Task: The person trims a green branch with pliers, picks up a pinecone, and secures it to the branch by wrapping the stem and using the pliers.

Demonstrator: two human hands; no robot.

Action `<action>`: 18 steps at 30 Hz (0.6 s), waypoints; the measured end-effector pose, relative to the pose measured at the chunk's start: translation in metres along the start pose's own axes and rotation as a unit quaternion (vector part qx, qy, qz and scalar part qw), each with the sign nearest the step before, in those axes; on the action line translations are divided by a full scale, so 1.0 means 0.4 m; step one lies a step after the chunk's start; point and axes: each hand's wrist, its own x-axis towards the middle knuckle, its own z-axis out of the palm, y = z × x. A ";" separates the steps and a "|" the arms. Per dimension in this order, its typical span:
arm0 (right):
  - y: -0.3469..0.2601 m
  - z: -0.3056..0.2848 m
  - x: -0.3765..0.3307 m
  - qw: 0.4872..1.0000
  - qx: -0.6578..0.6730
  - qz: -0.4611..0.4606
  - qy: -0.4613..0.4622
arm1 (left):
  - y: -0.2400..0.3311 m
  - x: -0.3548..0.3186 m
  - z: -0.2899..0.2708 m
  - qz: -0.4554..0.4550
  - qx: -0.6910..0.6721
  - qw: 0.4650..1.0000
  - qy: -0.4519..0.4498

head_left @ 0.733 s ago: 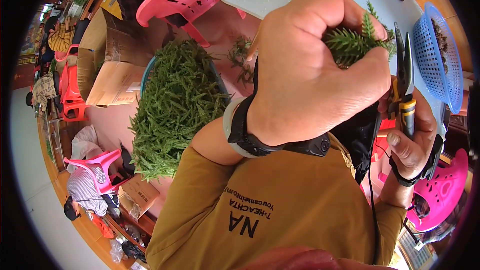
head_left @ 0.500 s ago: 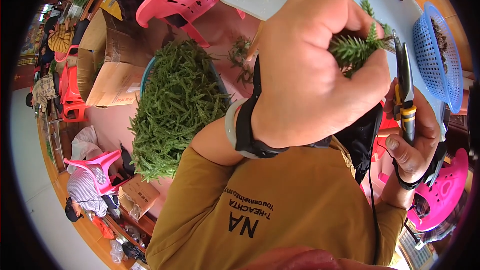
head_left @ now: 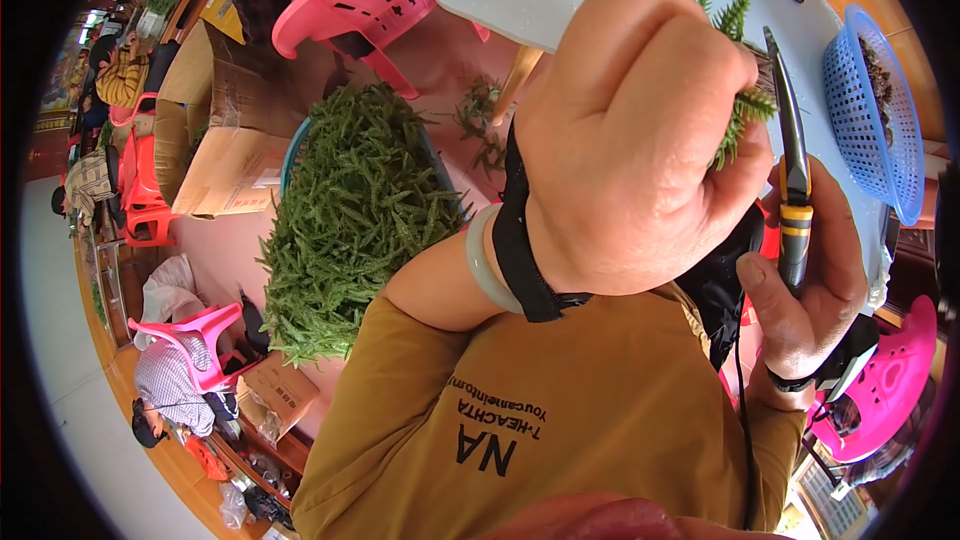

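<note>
Head view: I see the heaped tub of green fern-like sprigs [head_left: 355, 220] at left. My left hand [head_left: 630, 130] is fisted around a small green sprig bunch [head_left: 738, 110]; my right hand [head_left: 810, 280] clamps yellow-and-black-handled pliers [head_left: 793, 170], seemingly touching it.

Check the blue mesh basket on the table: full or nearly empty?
Nearly empty. The blue basket shows bare mesh over most of its inside, with only a thin scatter of dark brown bits near its upper part.
</note>
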 end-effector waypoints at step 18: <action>0.056 -0.001 0.005 0.992 0.024 -0.120 -0.039 | 0.005 0.002 -0.008 0.003 0.014 1.000 -0.009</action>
